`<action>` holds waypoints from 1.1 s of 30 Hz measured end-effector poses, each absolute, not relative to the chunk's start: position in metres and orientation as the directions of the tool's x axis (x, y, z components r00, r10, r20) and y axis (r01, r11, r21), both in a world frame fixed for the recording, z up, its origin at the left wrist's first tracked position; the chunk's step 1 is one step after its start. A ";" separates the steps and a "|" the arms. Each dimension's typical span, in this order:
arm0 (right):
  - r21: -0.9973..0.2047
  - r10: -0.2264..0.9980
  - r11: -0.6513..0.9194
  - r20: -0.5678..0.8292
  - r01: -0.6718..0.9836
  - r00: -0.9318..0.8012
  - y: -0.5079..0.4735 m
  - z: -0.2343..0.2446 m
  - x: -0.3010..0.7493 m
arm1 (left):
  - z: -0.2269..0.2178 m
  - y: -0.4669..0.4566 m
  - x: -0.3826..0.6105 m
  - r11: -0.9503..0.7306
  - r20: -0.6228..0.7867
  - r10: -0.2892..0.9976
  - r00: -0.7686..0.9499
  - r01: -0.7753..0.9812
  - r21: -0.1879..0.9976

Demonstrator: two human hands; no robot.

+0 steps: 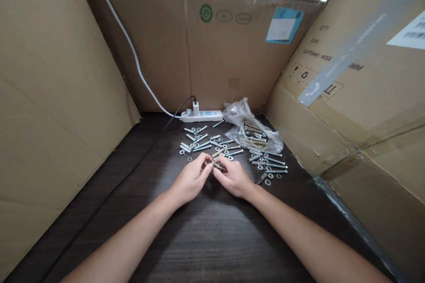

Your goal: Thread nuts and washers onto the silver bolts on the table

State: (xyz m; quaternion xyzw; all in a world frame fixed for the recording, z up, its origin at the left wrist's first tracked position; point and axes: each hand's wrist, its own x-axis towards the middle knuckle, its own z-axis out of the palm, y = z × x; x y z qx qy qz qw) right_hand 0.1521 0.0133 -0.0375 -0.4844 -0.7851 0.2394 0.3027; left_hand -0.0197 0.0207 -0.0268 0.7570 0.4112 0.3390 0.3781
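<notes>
My left hand (192,179) and my right hand (234,177) meet over the dark wooden table (206,239). Both pinch a small metal bolt (218,166) between their fingertips, each hand closed on one end of it. Just beyond the hands lie several loose silver bolts, nuts and washers (202,141). Another scatter of bolts and washers (270,163) lies to the right of my right hand.
A clear plastic bag (252,130) with more bolts sits at the back right. A white power strip (201,115) with a white cable and a black cable lies against the back. Cardboard boxes (49,97) wall in the left, back and right sides.
</notes>
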 end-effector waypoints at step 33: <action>-0.663 0.897 0.437 0.273 0.608 -0.348 0.013 -0.039 0.151 | -0.029 0.019 -0.021 -0.448 0.247 0.861 0.444 0.435 0.781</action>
